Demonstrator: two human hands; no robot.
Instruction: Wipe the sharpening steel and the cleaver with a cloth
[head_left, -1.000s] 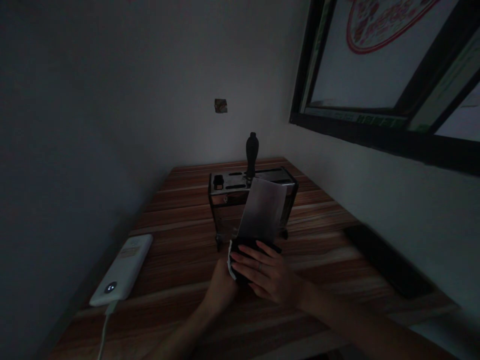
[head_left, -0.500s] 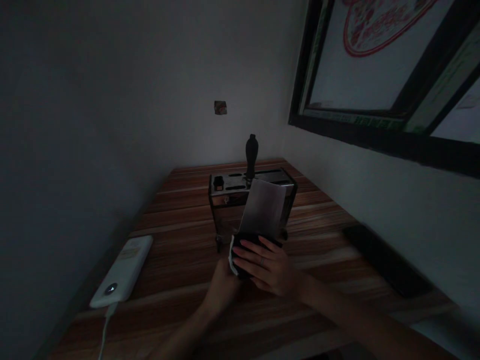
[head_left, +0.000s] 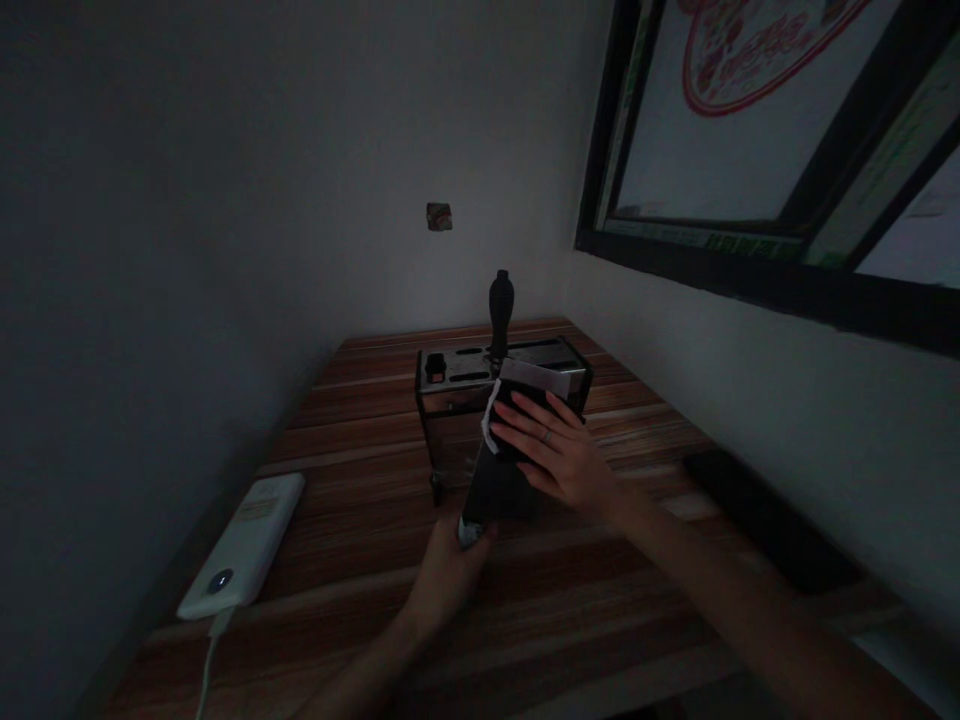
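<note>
My left hand [head_left: 448, 570] is closed round the handle of a broad cleaver [head_left: 499, 490], whose blade points up and away from me, tilted. The fingers hide most of the handle. Flat over the upper blade, my right hand [head_left: 555, 450] presses a black cloth [head_left: 519, 386] with a white edge; a pale strip of blade shows beyond it. Just behind the blade stands a knife rack [head_left: 457, 430] with a slotted metal top. A black-handled tool [head_left: 501, 310] stands upright in it, its lower part hidden.
On the left of the wood-grain table [head_left: 360, 430] lies a white power bank [head_left: 244, 545] with a cable [head_left: 208, 660]. A dark flat object [head_left: 772, 515] rests at the right by the wall. A framed window [head_left: 720, 245] is above it.
My right hand and the black cloth have slid up the cleaver blade, from near the handle to near its far end. The lower blade is uncovered now. My left hand stays at the handle.
</note>
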